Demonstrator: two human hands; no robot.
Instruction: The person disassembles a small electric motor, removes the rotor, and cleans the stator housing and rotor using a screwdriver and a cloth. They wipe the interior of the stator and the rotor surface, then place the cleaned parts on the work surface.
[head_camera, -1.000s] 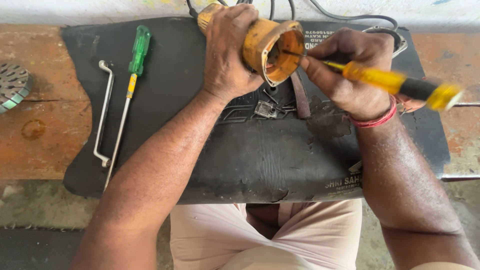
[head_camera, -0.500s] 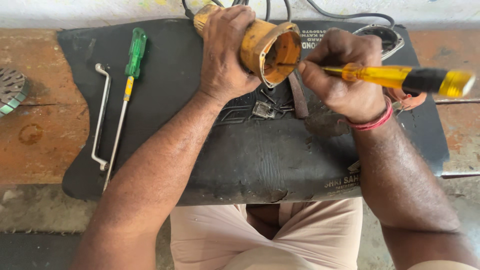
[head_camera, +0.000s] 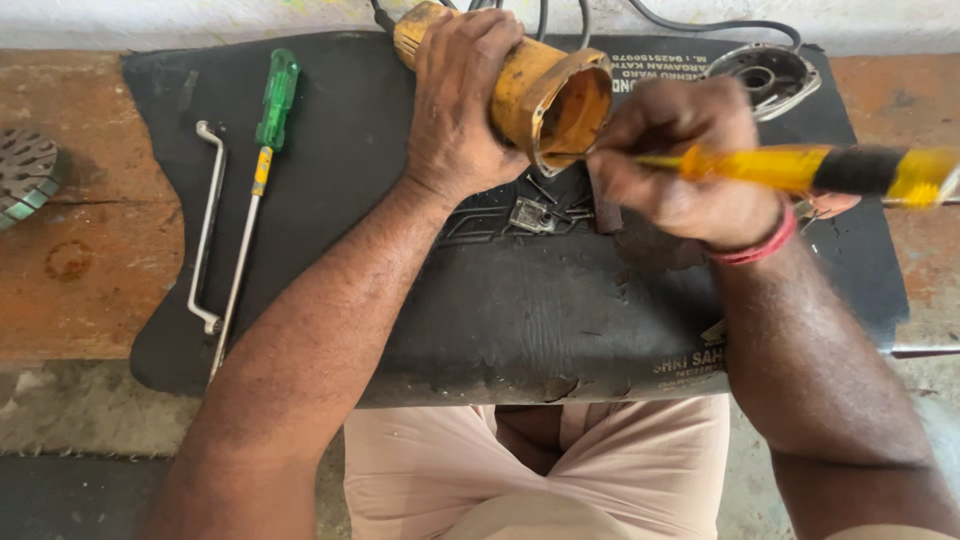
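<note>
On the black mat (head_camera: 560, 320), the left hand (head_camera: 462, 110) clamps the yellow tool housing (head_camera: 545, 95), its open mouth facing right. The right hand (head_camera: 680, 165) grips a yellow-handled screwdriver (head_camera: 800, 168) lying level, its hidden tip aimed left into that mouth.

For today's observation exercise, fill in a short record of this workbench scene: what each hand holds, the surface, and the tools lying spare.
Left hand: grips yellow tool housing, open end toward the person
Right hand: holds yellow-handled screwdriver, tip at the housing's mouth
Surface: black mat on a brown bench
Spare tools: green-handled screwdriver and bent metal rod, side by side at left
Loose parts: small metal piece; round metal cover
</note>
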